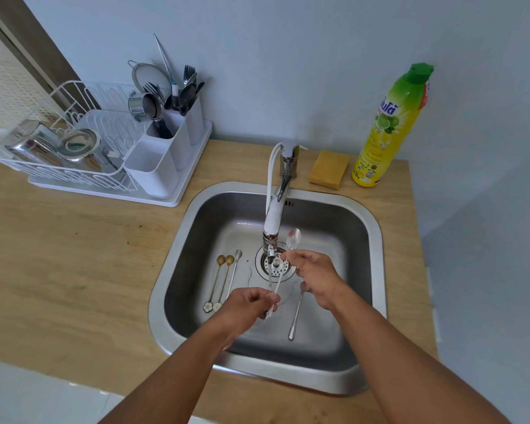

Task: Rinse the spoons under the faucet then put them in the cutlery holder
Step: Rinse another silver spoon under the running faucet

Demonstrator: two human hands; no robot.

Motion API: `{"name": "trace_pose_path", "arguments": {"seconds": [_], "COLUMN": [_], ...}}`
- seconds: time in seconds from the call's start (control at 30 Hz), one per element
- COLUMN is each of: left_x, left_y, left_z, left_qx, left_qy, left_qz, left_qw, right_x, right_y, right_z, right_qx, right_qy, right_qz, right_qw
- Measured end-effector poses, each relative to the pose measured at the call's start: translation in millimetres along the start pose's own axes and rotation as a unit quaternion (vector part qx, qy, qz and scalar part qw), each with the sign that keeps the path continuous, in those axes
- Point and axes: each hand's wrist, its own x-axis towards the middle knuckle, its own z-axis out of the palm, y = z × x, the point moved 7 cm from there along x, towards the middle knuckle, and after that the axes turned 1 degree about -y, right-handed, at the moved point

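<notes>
Both hands hold one spoon over the sink, just beside the faucet spout. Left hand fingers pinch the handle end, near side. Right hand fingers curl round the shaft just below the bowl. Long axis runs diagonal: handle low, near and left; bowl up, far and right, just right of the spout tip. A thin stream looks to be running and seems to hit the shaft rather than the bowl, hard to tell.

Judgement: rinse step in hand, first spoon.

Still on the sink floor: three long spoons side by side left of the drain, bowls far, handle ends near, axes nearly parallel, just left of the left hand. One more spoon lies below the right hand, handle end toward the near rim, bowl hidden under the hand.

Holder sits at the rack's right side on the bench, far left of the sink, well apart. Left hand is nearer, so it likely makes the drop. Front compartment looks empty; the back ones carry cutlery.
</notes>
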Motion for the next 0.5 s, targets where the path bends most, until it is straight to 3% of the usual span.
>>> {"name": "trace_pose_path", "arguments": {"seconds": [0.13, 0.37, 0.5], "left_x": [3.1, 6.6, 3.1], "left_y": [8.7, 9.3, -5.9], "left_z": [6.0, -8.0, -12.9], "left_qx": [-0.022, -0.151, -0.197], "left_qy": [0.003, 0.056, 0.028], "left_qz": [-0.011, -0.049, -0.101], "left_qw": [1.000, 0.986, 0.975], "right_x": [-2.2, -10.9, -8.8], "right_y": [6.8, 18.5, 17.5], "right_z": [5.7, 40.4, 47.1], "right_qx": [0.011, -0.015, -0.014], "right_qy": [-0.011, -0.057, -0.071], "right_qz": [0.013, 0.019, 0.016], "right_qw": [1.000, 0.998, 0.997]}}
